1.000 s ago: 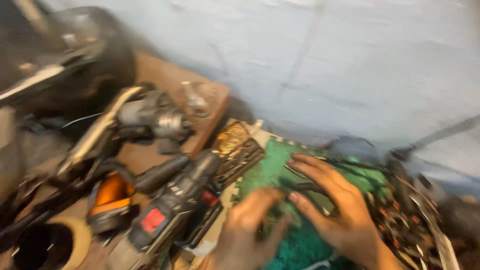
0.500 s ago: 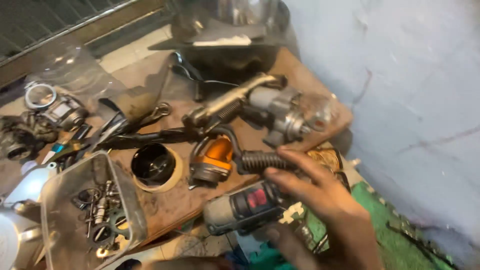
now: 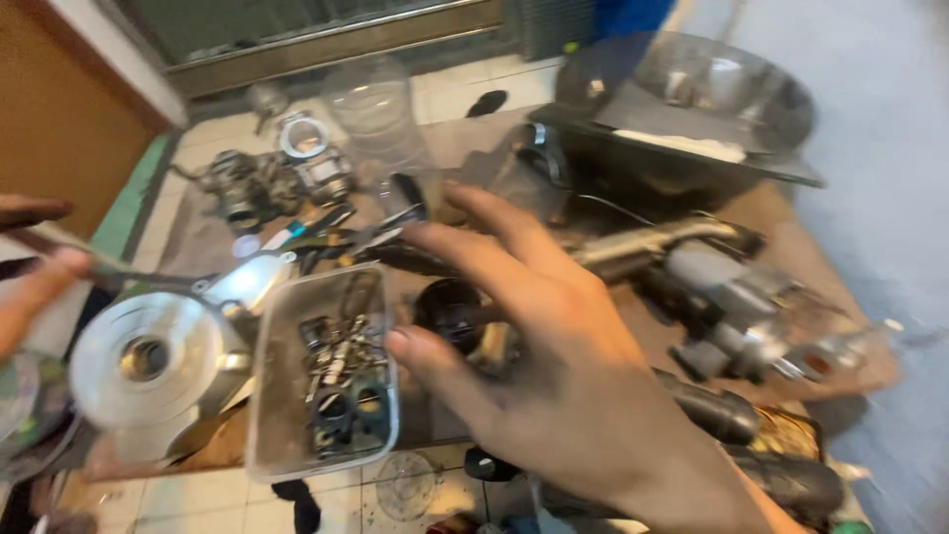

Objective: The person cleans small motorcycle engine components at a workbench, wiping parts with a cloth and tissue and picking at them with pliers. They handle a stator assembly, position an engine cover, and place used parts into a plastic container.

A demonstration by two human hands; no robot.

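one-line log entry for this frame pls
right hand: open, fingers spread, over clear tray of small metal parts | left hand: frame edge, grip unclear | bench: angle grinder, silver disc

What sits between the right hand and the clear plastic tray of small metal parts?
Nothing visible. The right hand, fingers spread and empty, hovers beside the clear rectangular plastic tray of small metal parts; its thumb is at the tray's right rim. The tray is open-topped. The dark round cup lies behind the fingers, not between.

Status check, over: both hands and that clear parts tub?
Right hand open, fingers spread above the clear tub of small metal parts. Left hand at frame edge, grip unclear. Nothing between hand and tub.
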